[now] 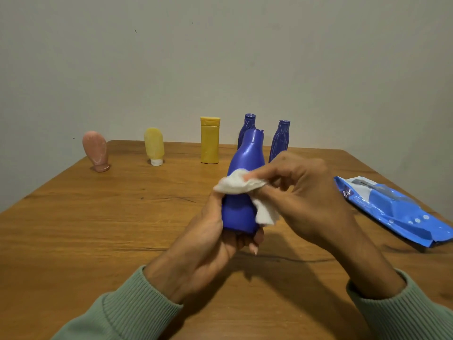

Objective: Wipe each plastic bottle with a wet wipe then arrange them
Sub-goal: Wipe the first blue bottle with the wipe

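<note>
Head view: left hand point(215, 244) wraps the base of a blue bottle point(242, 185), fingers curled tight round it from below, thumb up along its left side; bottle held upright above the wooden table point(98, 229), neck tilted slightly away, approx centre of frame; right hand point(304, 190) pinches a white wet wipe point(241, 184) betw thumb and fingertips, pressing it on the bottle's mid body; wipe is bunched on the front w/ a loose corner hanging down the bottle's right side; both wrists in green ribbed sleeves point(137, 307).

Far edge of table, a row, all standing, apart from each other: pink bottle point(96, 151) far left, cap down; pale yellow bottle point(154, 146) next, on its white cap; taller yellow bottle point(210, 139); then two dark blue bottles point(280, 139), the left one partly hidden behind the held bottle.

Right side of table: blue wipes pack point(394, 209) lying flat, well apart from the row, near the right hand but not touching.
</note>
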Action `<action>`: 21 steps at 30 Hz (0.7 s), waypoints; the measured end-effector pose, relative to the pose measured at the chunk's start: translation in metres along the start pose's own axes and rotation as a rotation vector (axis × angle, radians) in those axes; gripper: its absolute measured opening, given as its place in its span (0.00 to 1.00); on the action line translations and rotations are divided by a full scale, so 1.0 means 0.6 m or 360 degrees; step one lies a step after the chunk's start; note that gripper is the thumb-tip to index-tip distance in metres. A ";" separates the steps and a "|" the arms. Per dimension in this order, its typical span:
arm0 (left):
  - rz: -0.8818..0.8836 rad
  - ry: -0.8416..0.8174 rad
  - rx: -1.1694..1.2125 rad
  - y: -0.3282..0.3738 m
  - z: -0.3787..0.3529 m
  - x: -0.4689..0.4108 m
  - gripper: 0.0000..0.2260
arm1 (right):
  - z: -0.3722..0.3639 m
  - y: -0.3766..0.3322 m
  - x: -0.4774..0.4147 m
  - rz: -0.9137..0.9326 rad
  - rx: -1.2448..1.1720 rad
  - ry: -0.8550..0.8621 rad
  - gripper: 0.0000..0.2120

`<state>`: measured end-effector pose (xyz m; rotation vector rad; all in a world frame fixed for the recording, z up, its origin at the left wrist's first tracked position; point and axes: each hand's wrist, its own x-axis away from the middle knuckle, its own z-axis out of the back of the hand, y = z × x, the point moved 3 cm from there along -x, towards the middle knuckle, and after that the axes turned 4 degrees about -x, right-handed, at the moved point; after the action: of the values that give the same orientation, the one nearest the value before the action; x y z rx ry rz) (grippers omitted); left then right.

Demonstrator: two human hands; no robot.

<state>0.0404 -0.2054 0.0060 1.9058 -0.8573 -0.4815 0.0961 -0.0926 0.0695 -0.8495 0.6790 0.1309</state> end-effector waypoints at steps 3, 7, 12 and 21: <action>-0.0092 0.0094 0.0000 -0.001 0.001 -0.005 0.22 | -0.012 -0.007 0.004 -0.0010 0.0055 -0.0220 0.08; 0.0066 -0.0001 -0.0281 -0.011 0.006 -0.001 0.29 | 0.011 0.007 -0.005 -0.0065 -0.0067 0.0173 0.06; 0.0142 -0.0020 -0.0347 -0.019 0.007 0.002 0.29 | 0.022 0.010 -0.004 -0.0120 -0.0059 0.0327 0.06; -0.0040 0.0175 0.0333 -0.002 0.020 0.000 0.15 | -0.023 -0.022 0.013 -0.0085 0.0195 -0.0538 0.06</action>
<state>0.0328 -0.2124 -0.0007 2.1151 -0.8390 -0.3079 0.1001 -0.1123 0.0670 -0.7055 0.3435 0.1782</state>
